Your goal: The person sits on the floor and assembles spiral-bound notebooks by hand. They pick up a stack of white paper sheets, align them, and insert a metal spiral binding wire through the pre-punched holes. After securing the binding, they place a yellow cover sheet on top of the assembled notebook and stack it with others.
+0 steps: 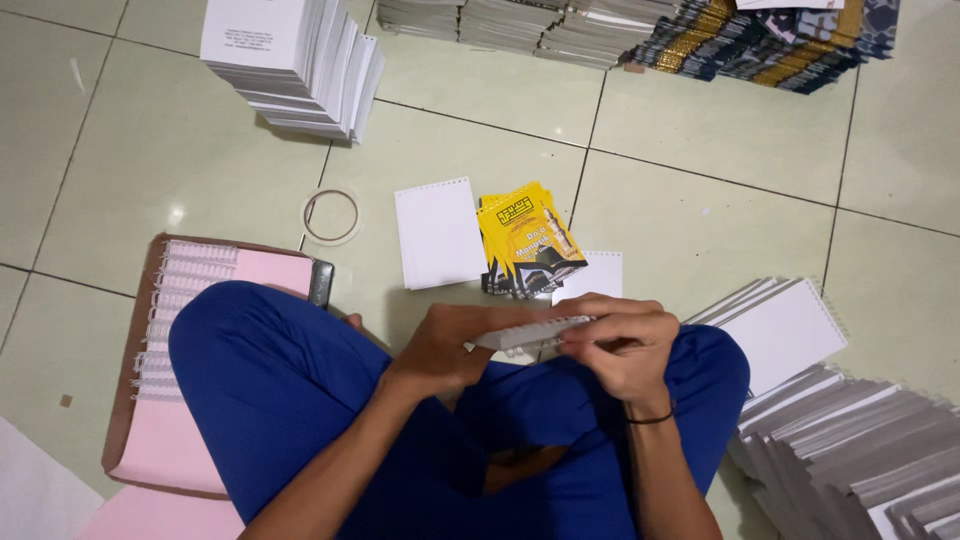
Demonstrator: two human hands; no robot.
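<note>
I sit cross-legged on a tiled floor in blue trousers. Both hands hold a thin stack of white punched pages (pixel 535 331) edge-on over my lap. My left hand (pixel 448 345) grips its left end from below. My right hand (pixel 618 345), with a dark band at the wrist, pinches its right end, fingers curled over the top. Just beyond my hands lie a fanned pile of yellow-and-black covers (pixel 527 238), a white punched sheet pile (pixel 437 233) and another white sheet (pixel 592 276).
White wire binding combs (pixel 180 300) lie on pink paper on a brown board (pixel 130 400) at my left knee, beside a dark phone (pixel 321 283) and a tape ring (pixel 331 216). Stacks of white booklets (pixel 295 60) stand at back left, patterned stacks (pixel 770 40) at back right, grey-white stacks (pixel 850 440) at right.
</note>
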